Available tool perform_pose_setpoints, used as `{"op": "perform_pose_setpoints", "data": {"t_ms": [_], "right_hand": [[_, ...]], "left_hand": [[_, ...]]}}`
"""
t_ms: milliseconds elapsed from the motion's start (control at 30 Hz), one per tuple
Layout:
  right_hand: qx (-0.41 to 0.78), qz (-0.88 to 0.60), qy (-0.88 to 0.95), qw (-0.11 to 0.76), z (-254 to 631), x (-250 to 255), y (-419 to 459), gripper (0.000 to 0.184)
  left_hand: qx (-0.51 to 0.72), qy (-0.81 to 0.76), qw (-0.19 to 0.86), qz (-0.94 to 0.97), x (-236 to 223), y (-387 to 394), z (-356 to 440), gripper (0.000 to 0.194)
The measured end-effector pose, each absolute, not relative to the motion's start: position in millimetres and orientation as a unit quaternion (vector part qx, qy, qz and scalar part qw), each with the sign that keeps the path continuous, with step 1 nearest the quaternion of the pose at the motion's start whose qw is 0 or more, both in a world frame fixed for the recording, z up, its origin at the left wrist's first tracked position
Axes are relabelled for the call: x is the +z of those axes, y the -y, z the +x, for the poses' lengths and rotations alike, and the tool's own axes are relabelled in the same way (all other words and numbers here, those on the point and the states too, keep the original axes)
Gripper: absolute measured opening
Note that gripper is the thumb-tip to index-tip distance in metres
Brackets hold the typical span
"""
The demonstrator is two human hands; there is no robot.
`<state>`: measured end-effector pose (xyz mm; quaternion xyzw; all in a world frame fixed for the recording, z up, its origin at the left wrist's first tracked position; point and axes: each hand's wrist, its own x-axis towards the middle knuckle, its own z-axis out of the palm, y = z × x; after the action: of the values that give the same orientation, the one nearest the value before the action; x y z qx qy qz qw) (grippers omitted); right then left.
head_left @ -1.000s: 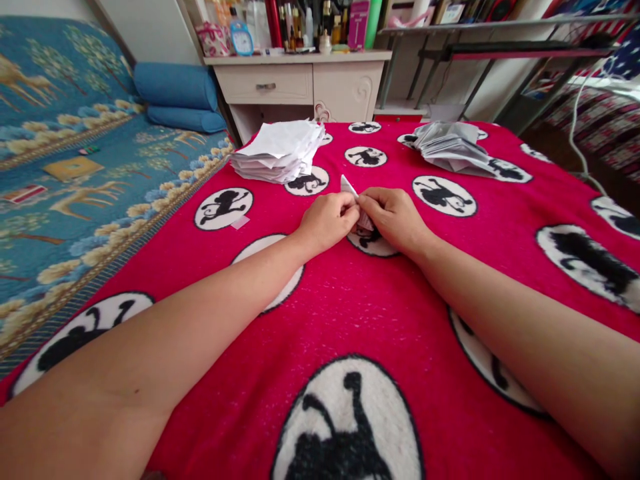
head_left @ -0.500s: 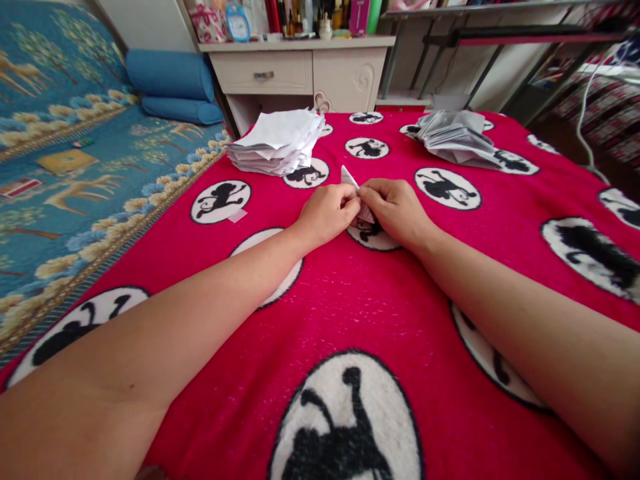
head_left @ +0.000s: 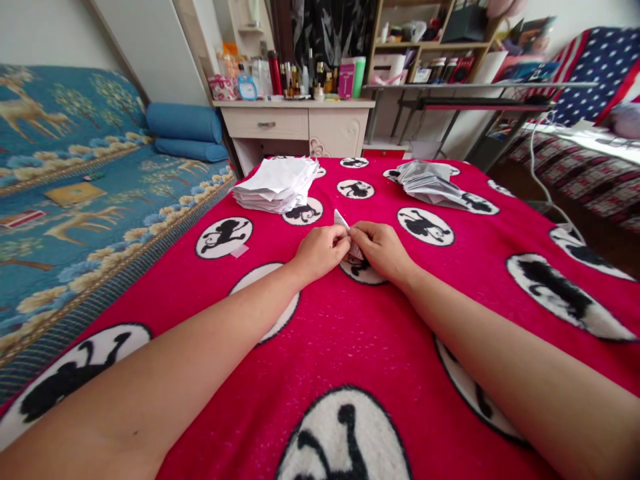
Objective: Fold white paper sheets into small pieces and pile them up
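My left hand (head_left: 323, 252) and my right hand (head_left: 381, 252) meet over the middle of the red blanket (head_left: 345, 333). Between them they pinch a small folded piece of paper (head_left: 340, 219), whose pale pointed tip sticks out beyond the fingers. A printed part of it shows below the fingertips; the rest is hidden by my hands. Farther off to the left lies a thick stack of white paper sheets (head_left: 277, 180). To the right at the far end rests a pile of folded papers (head_left: 427, 180).
A small pale scrap (head_left: 239, 251) lies on the blanket left of my hands. Along the left runs a blue patterned sofa (head_left: 125, 193) with blue bolsters (head_left: 185, 123). Beyond the blanket stand a white dresser (head_left: 290, 123) crowded with bottles and a desk (head_left: 480, 87).
The camera view has tilted up, so the dresser top and shelves show more. Both hands stay together on the folded paper, with hardly any movement over the blanket.
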<state>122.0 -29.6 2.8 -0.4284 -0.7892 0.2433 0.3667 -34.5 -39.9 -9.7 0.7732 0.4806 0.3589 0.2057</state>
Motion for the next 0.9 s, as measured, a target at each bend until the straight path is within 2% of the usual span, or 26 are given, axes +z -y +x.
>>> {"op": "perform_pose_setpoints", "data": {"t_ms": [300, 467, 567, 633, 767, 900], "right_hand": [[0.232, -0.435, 0.777, 0.392, 121, 3, 31, 0.031], [0.209, -0.457, 0.767, 0.398, 122, 3, 30, 0.031], [0.235, -0.451, 0.772, 0.381, 122, 4, 31, 0.03], [0.258, -0.436, 0.78, 0.368, 122, 5, 33, 0.029], [0.262, -0.422, 0.786, 0.369, 122, 4, 35, 0.03], [0.281, -0.428, 0.773, 0.374, 122, 3, 34, 0.028]], "left_hand": [[0.372, -0.478, 0.235, 0.76, -8, 41, -34, 0.026], [0.478, -0.51, 0.246, 0.672, -6, 40, -36, 0.032], [0.559, -0.52, 0.231, 0.603, -8, 34, -41, 0.033], [0.579, -0.51, 0.26, 0.581, -10, 29, -43, 0.041], [0.548, -0.466, 0.376, 0.584, -10, 26, -44, 0.04], [0.55, -0.46, 0.399, 0.572, -7, 29, -42, 0.039]]}}
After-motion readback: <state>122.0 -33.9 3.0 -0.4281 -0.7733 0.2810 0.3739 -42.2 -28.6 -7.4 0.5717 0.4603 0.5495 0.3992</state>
